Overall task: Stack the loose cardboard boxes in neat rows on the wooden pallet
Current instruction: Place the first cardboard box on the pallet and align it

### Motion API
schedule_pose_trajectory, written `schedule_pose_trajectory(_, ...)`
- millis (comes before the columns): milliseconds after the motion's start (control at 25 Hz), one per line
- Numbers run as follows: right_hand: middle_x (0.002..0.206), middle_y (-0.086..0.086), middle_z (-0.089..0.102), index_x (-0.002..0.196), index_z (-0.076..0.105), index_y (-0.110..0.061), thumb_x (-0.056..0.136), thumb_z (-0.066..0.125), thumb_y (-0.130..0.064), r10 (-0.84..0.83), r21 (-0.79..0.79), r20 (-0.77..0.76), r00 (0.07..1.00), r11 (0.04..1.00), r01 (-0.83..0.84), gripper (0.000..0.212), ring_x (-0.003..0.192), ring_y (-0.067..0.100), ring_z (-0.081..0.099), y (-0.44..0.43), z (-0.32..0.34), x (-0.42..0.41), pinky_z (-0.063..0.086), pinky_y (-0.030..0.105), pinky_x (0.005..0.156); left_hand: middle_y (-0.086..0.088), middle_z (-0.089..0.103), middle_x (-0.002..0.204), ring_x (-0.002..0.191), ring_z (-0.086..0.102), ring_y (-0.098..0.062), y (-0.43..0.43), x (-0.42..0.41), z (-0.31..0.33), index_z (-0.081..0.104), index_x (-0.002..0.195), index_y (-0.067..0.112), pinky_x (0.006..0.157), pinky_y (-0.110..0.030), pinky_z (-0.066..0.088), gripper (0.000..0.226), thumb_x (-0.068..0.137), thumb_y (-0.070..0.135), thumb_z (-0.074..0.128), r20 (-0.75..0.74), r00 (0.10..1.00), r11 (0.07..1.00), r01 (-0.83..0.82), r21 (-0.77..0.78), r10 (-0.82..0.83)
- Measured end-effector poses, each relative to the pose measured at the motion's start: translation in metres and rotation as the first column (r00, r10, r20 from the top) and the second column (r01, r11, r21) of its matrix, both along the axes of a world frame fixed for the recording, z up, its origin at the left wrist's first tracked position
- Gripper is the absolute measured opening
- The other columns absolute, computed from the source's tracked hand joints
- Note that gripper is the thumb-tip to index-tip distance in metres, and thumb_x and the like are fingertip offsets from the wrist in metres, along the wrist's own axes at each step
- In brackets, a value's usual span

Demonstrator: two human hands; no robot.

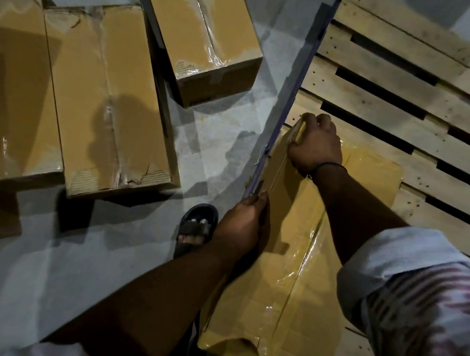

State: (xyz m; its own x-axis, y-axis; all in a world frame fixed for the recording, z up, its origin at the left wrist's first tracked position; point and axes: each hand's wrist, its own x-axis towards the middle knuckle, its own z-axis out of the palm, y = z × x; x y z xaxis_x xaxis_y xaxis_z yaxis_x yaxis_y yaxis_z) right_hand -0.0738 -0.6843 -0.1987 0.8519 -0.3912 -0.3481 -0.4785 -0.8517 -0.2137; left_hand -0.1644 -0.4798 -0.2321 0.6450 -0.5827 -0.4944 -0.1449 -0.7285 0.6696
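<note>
Box [288, 278] lay on the pallet [390, 24] — our left hand [244, 219] and right hand [315, 147] both clamped its left edge. Next, we judged: square it up, let go.

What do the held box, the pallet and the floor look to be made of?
Box: corrugated cardboard, matt tan, with glossy clear tape that glints along the seam.
Pallet: bare pale wood, seemingly unfinished, with nail heads and dark smudges on the slats.
Floor: likely smooth concrete or a coating; it is grey with a faint sheen.
</note>
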Motion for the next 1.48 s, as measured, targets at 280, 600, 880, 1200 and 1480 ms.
schedule_pose_trajectory(280, 0.15, 0.016, 0.038, 0.15, 0.039, -0.014, 0.089, 0.065, -0.029, 0.002, 0.007, 0.014, 1.0, 1.0, -0.002, 0.068, 0.137, 0.037, 0.038, 0.004, -0.003, -0.003, 0.036, 0.046, 0.115, -0.012, 0.037, 0.16, 0.141, 0.043, -0.034, 0.003, -0.003, -0.005, 0.028, 0.159, 0.019, 0.113, -0.046, 0.042, 0.067, 0.096, 0.009, 0.049, 0.006, 1.0, 1.0, -0.013, -0.012, 0.013)
schedule_pose_trajectory(600, 0.169, 0.014, -0.003, 0.161, 0.017, -0.019, 0.103, 0.048, -0.032, 0.094, 0.009, -0.061, 0.994, 0.996, -0.093, 0.068, 0.156, 0.033, -0.003, 0.029, -0.007, -0.03, 0.011, 0.046, 0.127, -0.014, 0.042, 0.156, 0.134, 0.049, -0.035, 0.006, -0.007, 0.002, 0.023, 0.16, 0.024, 0.108, -0.047, 0.045, 0.06, 0.104, 0.023, 0.042, -0.023, 1.0, 1.0, -0.015, -0.019, 0.015)
schedule_pose_trajectory(880, 0.169, 0.012, -0.002, 0.162, 0.011, -0.017, 0.103, 0.044, -0.04, 0.133, 0.068, -0.054, 0.99, 0.989, -0.13, 0.072, 0.156, 0.032, -0.001, 0.074, -0.007, -0.128, 0.012, 0.047, 0.126, -0.01, 0.044, 0.151, 0.12, 0.058, -0.033, 0.032, -0.039, 0.012, 0.003, 0.162, 0.034, 0.094, -0.043, 0.051, 0.079, 0.103, 0.022, 0.054, 0.078, 0.989, 0.983, 0.112, 0.144, -0.124)
schedule_pose_trajectory(1200, 0.17, 0.011, -0.002, 0.162, 0.012, -0.019, 0.1, 0.048, -0.048, 0.146, 0.086, -0.143, 0.979, 0.987, -0.135, 0.078, 0.156, 0.032, 0.0, 0.118, -0.01, -0.284, 0.017, 0.049, 0.125, -0.006, 0.041, 0.152, 0.116, 0.059, -0.033, 0.103, -0.13, 0.027, -0.001, 0.162, 0.038, 0.085, -0.042, 0.05, 0.083, 0.103, 0.022, 0.056, 0.092, 0.963, 0.928, 0.213, 0.306, -0.252)
schedule_pose_trajectory(1480, 0.169, 0.014, 0.003, 0.161, 0.017, -0.016, 0.096, 0.048, -0.062, 0.131, 0.04, -0.164, 0.978, 0.991, -0.126, 0.085, 0.155, 0.034, 0.006, 0.151, -0.008, -0.402, 0.019, 0.053, 0.123, -0.007, 0.036, 0.156, 0.115, 0.06, -0.035, 0.144, -0.213, 0.029, -0.003, 0.161, 0.034, 0.086, -0.044, 0.053, 0.087, 0.1, 0.016, 0.055, 0.146, 0.921, 0.885, 0.291, 0.362, -0.362)
